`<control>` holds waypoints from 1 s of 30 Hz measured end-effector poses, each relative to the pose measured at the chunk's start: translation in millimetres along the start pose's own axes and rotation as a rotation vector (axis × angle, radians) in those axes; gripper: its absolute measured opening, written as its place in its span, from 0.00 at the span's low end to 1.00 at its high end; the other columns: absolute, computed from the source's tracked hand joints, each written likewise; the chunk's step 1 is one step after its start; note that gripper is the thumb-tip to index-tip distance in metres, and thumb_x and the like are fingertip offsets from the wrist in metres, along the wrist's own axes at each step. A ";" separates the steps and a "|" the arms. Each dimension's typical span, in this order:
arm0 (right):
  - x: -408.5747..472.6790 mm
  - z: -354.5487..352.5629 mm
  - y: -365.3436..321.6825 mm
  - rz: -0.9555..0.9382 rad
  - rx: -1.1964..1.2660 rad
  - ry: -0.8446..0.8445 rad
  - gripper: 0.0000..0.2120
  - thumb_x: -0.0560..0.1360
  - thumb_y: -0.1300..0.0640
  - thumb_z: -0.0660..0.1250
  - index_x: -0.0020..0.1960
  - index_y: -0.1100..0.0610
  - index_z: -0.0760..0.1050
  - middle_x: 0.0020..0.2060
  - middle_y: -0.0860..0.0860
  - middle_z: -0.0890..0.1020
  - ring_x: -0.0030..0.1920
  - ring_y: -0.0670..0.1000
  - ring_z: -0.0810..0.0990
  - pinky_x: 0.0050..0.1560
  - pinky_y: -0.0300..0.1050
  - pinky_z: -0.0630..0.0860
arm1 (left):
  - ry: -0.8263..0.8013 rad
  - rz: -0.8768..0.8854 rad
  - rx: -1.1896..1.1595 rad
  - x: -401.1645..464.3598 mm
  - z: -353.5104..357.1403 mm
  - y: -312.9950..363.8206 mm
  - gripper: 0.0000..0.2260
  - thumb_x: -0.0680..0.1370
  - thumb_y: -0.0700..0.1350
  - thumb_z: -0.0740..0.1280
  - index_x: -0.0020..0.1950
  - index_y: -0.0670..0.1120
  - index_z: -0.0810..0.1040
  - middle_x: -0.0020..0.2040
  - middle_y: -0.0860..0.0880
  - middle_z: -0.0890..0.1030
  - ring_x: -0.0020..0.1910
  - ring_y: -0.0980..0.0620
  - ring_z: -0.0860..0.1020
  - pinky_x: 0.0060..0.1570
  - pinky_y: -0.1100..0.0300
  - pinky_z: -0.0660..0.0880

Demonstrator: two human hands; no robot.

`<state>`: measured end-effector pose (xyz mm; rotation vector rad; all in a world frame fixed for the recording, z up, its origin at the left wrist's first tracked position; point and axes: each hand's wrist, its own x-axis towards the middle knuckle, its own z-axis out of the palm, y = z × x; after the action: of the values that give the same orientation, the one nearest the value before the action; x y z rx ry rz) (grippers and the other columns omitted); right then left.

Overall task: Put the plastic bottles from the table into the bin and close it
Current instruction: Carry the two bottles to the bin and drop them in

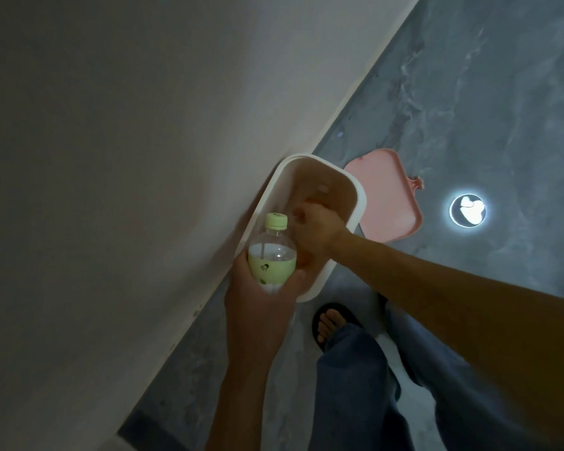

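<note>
The left hand is wrapped around a green-labelled bottle held over the open bin. The right hand reaches inside the bin, fingers curled; what it holds cannot be told. The label's print is unreadable.

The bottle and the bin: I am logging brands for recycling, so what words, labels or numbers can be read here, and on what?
None can be read.
Bottle in the left hand: green label with a small dark mark, too small and blurred to read.
Its cap: faint embossing, unreadable.
Bin, pink lid: no text shows.
</note>
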<state>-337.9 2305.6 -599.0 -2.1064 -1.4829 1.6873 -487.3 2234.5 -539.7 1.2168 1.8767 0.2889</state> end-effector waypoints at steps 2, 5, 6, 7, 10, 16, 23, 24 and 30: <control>-22.3 -13.6 7.3 -0.191 -0.242 0.042 0.13 0.78 0.54 0.66 0.58 0.61 0.77 0.53 0.57 0.82 0.52 0.57 0.82 0.53 0.50 0.79 | -0.023 -0.008 0.017 0.6 -1.4 9.1 0.35 0.66 0.59 0.81 0.69 0.55 0.72 0.56 0.59 0.80 0.48 0.64 0.80 0.37 0.71 0.73; -50.9 -28.2 30.0 -0.538 -0.464 0.171 0.12 0.77 0.54 0.68 0.59 0.57 0.79 0.57 0.56 0.83 0.58 0.58 0.82 0.57 0.57 0.79 | -0.054 -0.006 0.055 11.9 2.5 19.5 0.34 0.66 0.59 0.79 0.70 0.56 0.71 0.57 0.58 0.80 0.48 0.64 0.79 0.37 0.70 0.70; -54.7 -29.2 37.0 -0.553 -0.565 0.118 0.14 0.78 0.53 0.66 0.63 0.54 0.78 0.63 0.54 0.80 0.65 0.58 0.78 0.65 0.59 0.76 | -0.066 0.004 0.078 19.0 6.1 21.9 0.35 0.67 0.59 0.79 0.70 0.55 0.71 0.58 0.58 0.80 0.49 0.62 0.79 0.38 0.69 0.70; -57.1 -28.7 44.4 -0.540 -0.639 0.041 0.17 0.80 0.51 0.63 0.68 0.50 0.74 0.68 0.51 0.77 0.72 0.56 0.71 0.73 0.61 0.67 | -0.078 0.017 0.105 28.1 11.2 22.9 0.35 0.67 0.58 0.79 0.71 0.54 0.70 0.58 0.56 0.79 0.50 0.58 0.80 0.39 0.68 0.71; -51.8 -26.5 66.4 -0.564 -0.732 -0.054 0.22 0.81 0.46 0.58 0.74 0.49 0.67 0.75 0.49 0.70 0.79 0.53 0.59 0.79 0.60 0.51 | -0.102 0.078 0.275 59.7 34.6 15.4 0.35 0.67 0.59 0.78 0.70 0.52 0.70 0.61 0.52 0.80 0.56 0.49 0.80 0.48 0.58 0.75; -29.2 -15.9 96.4 -0.724 -0.804 0.020 0.16 0.80 0.45 0.60 0.63 0.47 0.78 0.65 0.47 0.79 0.70 0.51 0.73 0.79 0.57 0.53 | 0.011 0.201 0.541 104.6 95.1 -21.8 0.30 0.71 0.60 0.75 0.67 0.51 0.69 0.62 0.49 0.81 0.58 0.47 0.81 0.55 0.53 0.79; -16.1 -10.0 112.3 -0.843 -0.761 0.107 0.14 0.81 0.43 0.58 0.58 0.47 0.79 0.56 0.46 0.82 0.60 0.51 0.78 0.73 0.52 0.63 | 0.095 0.234 0.797 124.3 130.7 -41.6 0.23 0.79 0.56 0.70 0.70 0.49 0.69 0.63 0.47 0.80 0.58 0.49 0.81 0.57 0.57 0.79; -15.3 -9.9 112.9 -0.850 -0.773 0.101 0.14 0.81 0.43 0.58 0.57 0.47 0.79 0.55 0.47 0.82 0.59 0.51 0.78 0.72 0.51 0.64 | 0.093 0.221 0.803 125.3 133.3 -40.4 0.23 0.80 0.56 0.69 0.71 0.48 0.69 0.64 0.47 0.80 0.59 0.49 0.81 0.58 0.57 0.79; -21.7 -14.6 101.5 -0.802 -0.854 0.040 0.14 0.80 0.45 0.60 0.58 0.49 0.80 0.57 0.48 0.83 0.61 0.52 0.79 0.74 0.55 0.65 | 0.056 0.167 0.721 104.2 117.8 -27.6 0.23 0.81 0.57 0.67 0.71 0.48 0.70 0.67 0.47 0.78 0.62 0.49 0.79 0.62 0.53 0.77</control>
<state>-261.8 2243.3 -635.4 -1.3166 -2.8241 0.7623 -431.9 2278.6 -682.8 1.8563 1.9960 -0.3042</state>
